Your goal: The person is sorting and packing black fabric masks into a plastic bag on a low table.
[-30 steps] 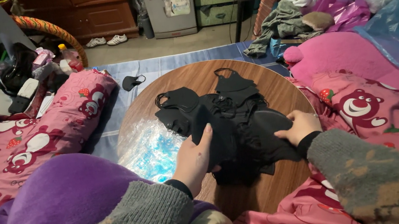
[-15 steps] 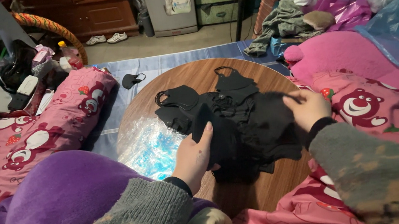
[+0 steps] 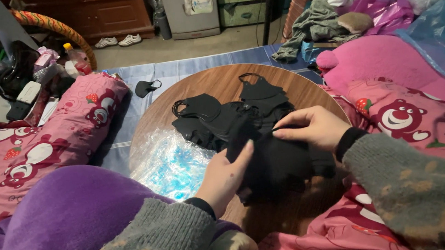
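Note:
A heap of black garments [image 3: 250, 122] with thin straps lies on a round wooden table [image 3: 213, 84]. My left hand [image 3: 226, 175] grips the near fold of the black cloth, fingers pointing up into it. My right hand [image 3: 312, 127] lies on top of the pile from the right, pinching the cloth between thumb and fingers. Both arms are in grey knitted sleeves. A clear plastic bag [image 3: 174, 163] with blue glints lies on the table just left of my left hand.
A purple blanket [image 3: 62, 224] covers my lap at the lower left. Pink bedding with a bear print [image 3: 398, 117] lies on both sides. A single black mask [image 3: 146, 87] rests on the blue striped mat. Clothes are piled at the back right, clutter at the back left.
My right hand has moved from the right edge of the pile inward to its middle and now pinches the cloth. My left hand has kept its grip, shifting slightly right.

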